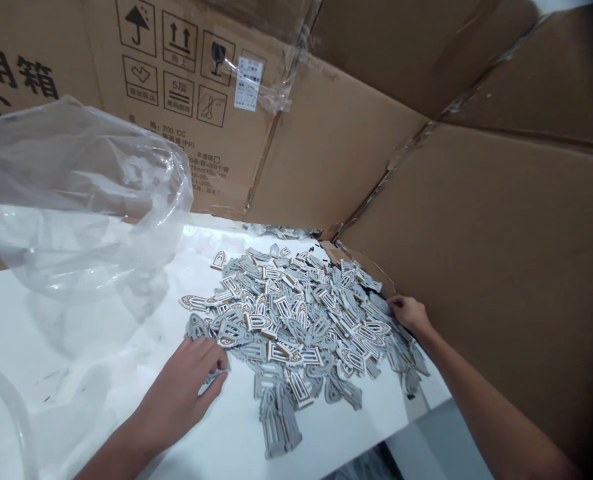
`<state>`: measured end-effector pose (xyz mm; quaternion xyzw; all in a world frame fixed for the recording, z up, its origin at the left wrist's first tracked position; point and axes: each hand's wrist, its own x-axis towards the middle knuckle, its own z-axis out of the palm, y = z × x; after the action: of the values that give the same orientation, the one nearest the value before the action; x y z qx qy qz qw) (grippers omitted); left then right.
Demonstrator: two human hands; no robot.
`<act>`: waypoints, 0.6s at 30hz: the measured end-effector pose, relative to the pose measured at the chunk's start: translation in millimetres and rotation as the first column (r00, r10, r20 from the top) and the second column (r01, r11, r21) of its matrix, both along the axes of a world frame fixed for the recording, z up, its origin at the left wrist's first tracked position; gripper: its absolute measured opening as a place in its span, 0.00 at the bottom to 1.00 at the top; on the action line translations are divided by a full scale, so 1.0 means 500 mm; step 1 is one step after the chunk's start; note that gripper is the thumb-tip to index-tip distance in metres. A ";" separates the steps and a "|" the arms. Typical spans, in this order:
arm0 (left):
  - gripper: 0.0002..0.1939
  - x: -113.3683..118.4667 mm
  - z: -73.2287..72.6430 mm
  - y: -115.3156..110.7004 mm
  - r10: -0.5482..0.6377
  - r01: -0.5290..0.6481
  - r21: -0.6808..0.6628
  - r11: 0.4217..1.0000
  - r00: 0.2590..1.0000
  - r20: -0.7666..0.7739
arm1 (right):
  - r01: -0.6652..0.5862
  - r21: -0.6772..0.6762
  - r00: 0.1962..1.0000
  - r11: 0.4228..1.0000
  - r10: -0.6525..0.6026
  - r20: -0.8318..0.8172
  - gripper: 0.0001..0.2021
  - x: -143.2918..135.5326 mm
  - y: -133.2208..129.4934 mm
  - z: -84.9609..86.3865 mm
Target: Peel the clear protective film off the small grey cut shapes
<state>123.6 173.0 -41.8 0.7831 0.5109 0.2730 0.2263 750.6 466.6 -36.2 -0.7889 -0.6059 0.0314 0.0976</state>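
A wide heap of small grey and white arched pieces (301,320) with brown trim lies on the white table (231,440). At the heap's left edge is my left hand (196,373), palm down, with its fingers curled and the thumb apart; a grey piece shows partly beneath its fingertips. Whether it grips that piece is unclear. Across the heap, my right hand (409,313) touches the right edge near the cardboard wall. Its fingers are pinched together on something at the pile that I cannot make out.
A clear plastic bag (81,200) stands at the left. Printed cardboard (176,120) rises behind the heap, and another cardboard panel (516,253) stands at the right. The table's front edge runs below the heap, with more grey pieces (366,467) lower down.
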 end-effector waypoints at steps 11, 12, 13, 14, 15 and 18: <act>0.07 -0.002 0.004 -0.003 -0.004 0.003 -0.027 1.000 1.000 -0.016 | -0.055 0.151 0.991 0.987 0.036 0.125 0.17 -0.051 -0.025 0.104; 0.07 -0.002 0.005 -0.003 -0.002 0.002 -0.027 1.000 1.000 -0.014 | -0.054 0.161 0.991 0.986 0.033 0.131 0.17 -0.057 -0.023 0.116; 0.06 -0.002 0.006 -0.003 -0.002 0.002 -0.028 1.000 1.000 -0.012 | -0.049 0.171 0.990 0.984 0.026 0.136 0.17 -0.063 -0.020 0.128; 0.06 -0.002 0.006 -0.003 -0.003 0.003 -0.029 1.000 1.000 -0.009 | -0.043 0.181 0.990 0.983 0.018 0.141 0.17 -0.068 -0.018 0.138; 0.06 -0.002 0.006 -0.003 -0.004 0.004 -0.029 1.000 1.000 -0.008 | -0.039 0.190 0.989 0.981 0.011 0.145 0.17 -0.072 -0.016 0.147; 0.07 -0.003 0.005 -0.003 -0.013 0.013 -0.024 1.000 1.000 -0.007 | -0.022 0.231 0.988 0.973 -0.015 0.155 0.16 -0.086 -0.016 0.169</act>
<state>122.1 171.6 -39.1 0.7845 0.5099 0.2626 0.2358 707.7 458.7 48.3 -0.7711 -0.6124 -0.1013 0.1415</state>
